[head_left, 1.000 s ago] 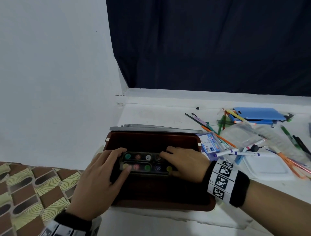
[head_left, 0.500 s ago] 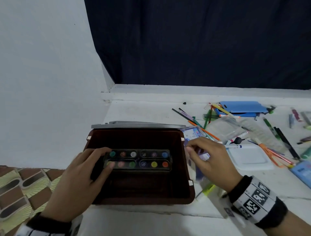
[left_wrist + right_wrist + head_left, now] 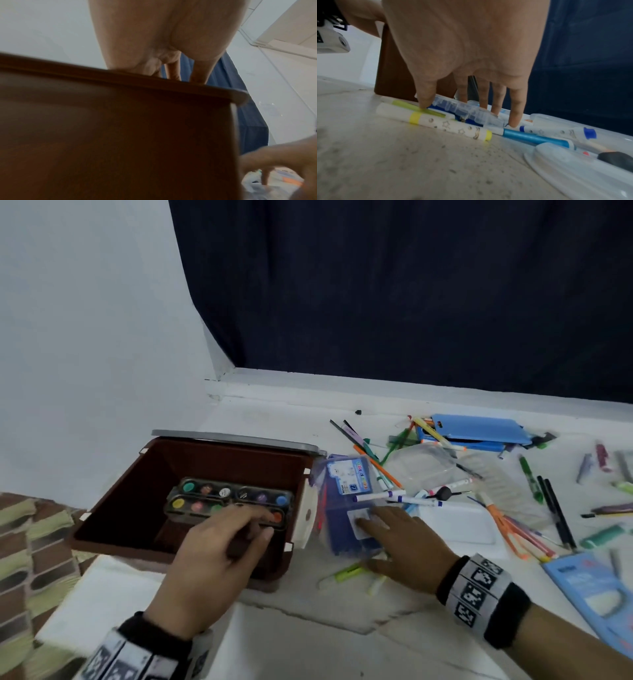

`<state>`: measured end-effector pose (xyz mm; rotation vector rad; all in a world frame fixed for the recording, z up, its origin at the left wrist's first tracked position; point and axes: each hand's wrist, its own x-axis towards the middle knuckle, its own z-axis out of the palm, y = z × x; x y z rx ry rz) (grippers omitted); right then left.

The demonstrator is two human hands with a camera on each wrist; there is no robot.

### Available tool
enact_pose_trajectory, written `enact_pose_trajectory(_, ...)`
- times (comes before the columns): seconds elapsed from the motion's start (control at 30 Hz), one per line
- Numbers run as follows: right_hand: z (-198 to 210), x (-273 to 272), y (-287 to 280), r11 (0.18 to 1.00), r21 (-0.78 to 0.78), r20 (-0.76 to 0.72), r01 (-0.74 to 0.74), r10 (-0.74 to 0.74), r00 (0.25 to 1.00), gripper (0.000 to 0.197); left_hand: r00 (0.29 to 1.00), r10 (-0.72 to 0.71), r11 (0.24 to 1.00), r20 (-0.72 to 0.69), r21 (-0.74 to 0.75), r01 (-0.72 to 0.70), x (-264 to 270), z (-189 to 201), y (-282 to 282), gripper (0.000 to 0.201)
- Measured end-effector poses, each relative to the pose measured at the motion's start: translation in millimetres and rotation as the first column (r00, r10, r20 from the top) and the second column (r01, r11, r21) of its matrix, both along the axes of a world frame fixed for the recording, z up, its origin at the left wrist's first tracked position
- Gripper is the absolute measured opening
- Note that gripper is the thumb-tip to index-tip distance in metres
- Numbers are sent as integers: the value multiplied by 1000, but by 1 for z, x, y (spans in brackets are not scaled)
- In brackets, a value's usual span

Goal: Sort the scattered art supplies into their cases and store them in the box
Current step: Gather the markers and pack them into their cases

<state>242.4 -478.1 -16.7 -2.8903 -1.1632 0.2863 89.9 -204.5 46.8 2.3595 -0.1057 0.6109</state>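
Right hand (image 3: 407,546), fingers spread, is laid on the marker case (image 3: 346,508) beside the brown box (image 3: 113,508); loose markers (image 3: 433,121) beneath could be scattered. Left hand (image 3: 209,563), fingers curled, touches the paint palette (image 3: 229,498) inside; grasp cannot be told.

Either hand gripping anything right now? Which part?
Nothing gripped. Left hand rests on black watercolour palette, near-right end. Right hand lies flat, fingers straight, on clear blue pen case.

I see my two bare hands, the left hand (image 3: 205,563) and the right hand (image 3: 407,546), with no sleeves on the forearms. Each wrist wears a black band (image 3: 507,618) wrapped with a white strip of square black-and-white coded markers (image 3: 474,594). A white camera housing (image 3: 330,40) sits at my left wrist.
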Motion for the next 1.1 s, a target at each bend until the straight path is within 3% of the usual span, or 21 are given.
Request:
enact_pose_trajectory(0.17,-5,16,-4,999,1,0,-54,54,999,72,997,29,1000,65,-14,-28,-9,-7,-68,8)
enact_pose_trajectory(0.37,2,25,-7,998,52,-47,-42,44,998,69,990,129,982,64,129,-136,-11,-21,-125,15)
enact_pose_trajectory(0.43,3,29,-11,996,88,-39,-34,38,999,64,996,87,993,9,75,-88,-9,-25,-139,17)
enact_pose_trajectory(0.53,9,33,-19,961,276,-91,13,13,996,60,992,42,998,-122,-46,-47,-2,-40,-145,27)
enact_pose_trajectory(0.6,16,37,-26,904,423,-171,67,7,985,57,973,19,999,-230,-23,-25,5,-55,-149,35)
enact_pose_trajectory(0.67,25,42,-34,828,545,-222,130,-7,975,49,942,-2,994,-335,100,37,13,-67,-156,49)
enact_pose_trajectory(0.77,42,51,-46,710,689,-193,142,-8,981,33,815,23,939,-578,293,181,27,-70,-168,87)
enact_pose_trajectory(0.83,53,56,-57,644,742,-220,187,-28,975,28,772,53,894,-634,374,246,38,-64,-171,103)
enact_pose_trajectory(0.9,62,60,-69,530,777,-369,340,-54,928,21,764,72,845,-642,446,295,47,-66,-169,89)
enact_pose_trajectory(1.0,70,59,-88,328,759,-580,562,-50,813,17,680,196,785,-707,528,323,55,-62,-162,54)
enact_pose_trajectory(1.07,75,51,-104,246,741,-638,625,-34,770,25,685,199,754,-701,556,350,59,-63,-162,50)
enact_pose_trajectory(1.1,76,45,-113,208,734,-659,646,-12,752,30,741,163,773,-652,551,315,62,-66,-163,49)
